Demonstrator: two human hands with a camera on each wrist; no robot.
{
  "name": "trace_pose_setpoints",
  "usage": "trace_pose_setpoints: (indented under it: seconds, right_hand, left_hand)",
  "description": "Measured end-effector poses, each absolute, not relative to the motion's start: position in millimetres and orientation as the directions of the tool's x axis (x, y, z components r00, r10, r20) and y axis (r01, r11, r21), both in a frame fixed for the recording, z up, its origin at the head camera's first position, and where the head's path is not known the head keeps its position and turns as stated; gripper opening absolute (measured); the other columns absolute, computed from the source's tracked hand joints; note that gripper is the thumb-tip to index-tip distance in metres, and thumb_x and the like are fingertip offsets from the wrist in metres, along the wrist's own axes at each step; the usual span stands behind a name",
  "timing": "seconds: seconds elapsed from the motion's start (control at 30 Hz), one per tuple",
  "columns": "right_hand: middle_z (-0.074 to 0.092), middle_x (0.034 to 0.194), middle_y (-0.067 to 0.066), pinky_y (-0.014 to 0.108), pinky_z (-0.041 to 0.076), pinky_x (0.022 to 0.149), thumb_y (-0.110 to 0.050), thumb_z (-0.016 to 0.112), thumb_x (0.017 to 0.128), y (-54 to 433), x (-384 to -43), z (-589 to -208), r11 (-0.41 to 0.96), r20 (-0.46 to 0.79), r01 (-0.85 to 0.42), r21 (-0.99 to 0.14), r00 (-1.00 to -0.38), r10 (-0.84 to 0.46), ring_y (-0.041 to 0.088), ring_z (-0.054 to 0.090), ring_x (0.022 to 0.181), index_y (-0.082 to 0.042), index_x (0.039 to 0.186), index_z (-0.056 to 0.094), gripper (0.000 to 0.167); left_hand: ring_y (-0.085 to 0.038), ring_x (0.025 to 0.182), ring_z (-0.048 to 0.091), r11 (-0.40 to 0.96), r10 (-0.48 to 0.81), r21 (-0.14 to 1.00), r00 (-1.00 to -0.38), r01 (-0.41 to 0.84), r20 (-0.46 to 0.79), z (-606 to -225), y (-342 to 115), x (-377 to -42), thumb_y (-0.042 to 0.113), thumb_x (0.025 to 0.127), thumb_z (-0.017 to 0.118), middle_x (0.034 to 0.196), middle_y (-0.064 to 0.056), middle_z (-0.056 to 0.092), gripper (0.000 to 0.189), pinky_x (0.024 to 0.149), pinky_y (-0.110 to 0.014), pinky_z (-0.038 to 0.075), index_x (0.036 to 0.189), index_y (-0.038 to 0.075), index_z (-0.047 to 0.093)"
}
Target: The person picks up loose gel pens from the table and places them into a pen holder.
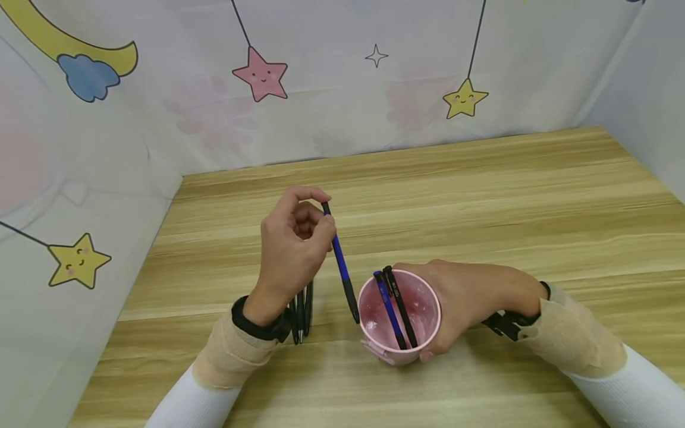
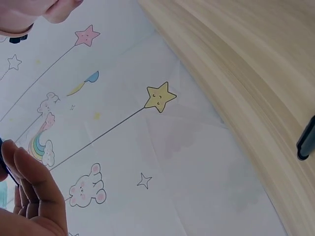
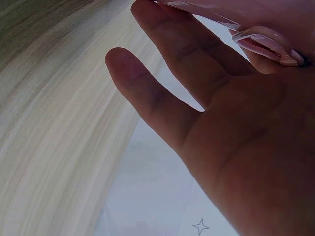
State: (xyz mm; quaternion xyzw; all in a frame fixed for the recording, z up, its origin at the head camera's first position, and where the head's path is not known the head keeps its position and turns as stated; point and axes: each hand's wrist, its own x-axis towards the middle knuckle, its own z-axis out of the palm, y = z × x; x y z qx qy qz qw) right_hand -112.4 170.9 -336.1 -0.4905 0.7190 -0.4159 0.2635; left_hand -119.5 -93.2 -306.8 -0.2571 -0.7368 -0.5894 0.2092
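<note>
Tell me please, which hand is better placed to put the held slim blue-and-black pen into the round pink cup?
Probably the left hand: its grip pinches the pen, whose lower end appears close to the cup. The right hand holds that cup's side, so it seems less free.

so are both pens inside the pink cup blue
No, one is a blue-barrelled pen, but the one beside it is a black pen, both leaning in the pink cup.
</note>
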Motion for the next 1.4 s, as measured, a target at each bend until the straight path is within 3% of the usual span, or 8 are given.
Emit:
trace_pose_setpoints:
  seconds: [0.23, 0.53, 0.93, 1.4]
  right_hand:
    - [0.063, 0.128, -0.004, 0.037, 0.049, 0.1, -0.034, 0.094, 0.068, 170.1, -112.5, -336.2, 0.166, 0.031, -0.477, -0.863, -0.377, -0.926, 0.015, 0.061, 0.117, -0.021, 0.14, 0.049, 0.085]
    - [0.063, 0.128, -0.003, 0.036, 0.048, 0.1, -0.032, 0.094, 0.068, 169.3, -113.4, -337.5, 0.14, 0.053, -0.484, -0.864, -0.364, -0.93, 0.015, 0.061, 0.117, -0.018, 0.14, 0.048, 0.086]
    - [0.063, 0.126, -0.005, 0.036, 0.049, 0.099, -0.033, 0.094, 0.068, 169.3, -113.2, -337.9, 0.144, 0.051, -0.488, -0.861, -0.364, -0.93, 0.015, 0.061, 0.115, -0.025, 0.138, 0.048, 0.083]
    - [0.064, 0.124, -0.003, 0.038, 0.05, 0.097, -0.034, 0.093, 0.069, 170.4, -111.0, -337.4, 0.162, 0.036, -0.481, -0.862, -0.375, -0.926, 0.014, 0.062, 0.113, -0.022, 0.136, 0.049, 0.081]
  left_hand:
    - [-0.022, 0.049, 0.058, 0.13, 0.13, 0.754, -0.765, 0.644, 0.631, -307.7, -92.4, -119.5, 0.002, 0.087, 0.058, 0.066, -0.006, 0.061, 0.024, 0.046, -0.028, 0.047, 0.11, -0.002, 0.06]
    - [-0.015, 0.058, 0.063, 0.162, 0.187, 0.672, -0.691, 0.722, 0.698, -309.0, -92.3, -119.5, 0.007, 0.088, 0.061, 0.072, -0.006, 0.066, 0.024, 0.054, -0.027, 0.054, 0.109, -0.004, 0.058]
    - [-0.009, 0.059, 0.059, 0.19, 0.267, 0.56, -0.591, 0.807, 0.761, -308.3, -89.9, -118.7, 0.012, 0.087, 0.064, 0.071, -0.002, 0.062, 0.026, 0.049, -0.026, 0.05, 0.106, -0.005, 0.057]
    - [-0.007, 0.059, 0.059, 0.176, 0.324, 0.518, -0.546, 0.837, 0.773, -307.6, -87.8, -117.5, 0.01, 0.084, 0.068, 0.072, 0.0, 0.062, 0.026, 0.049, -0.024, 0.049, 0.104, -0.003, 0.057]
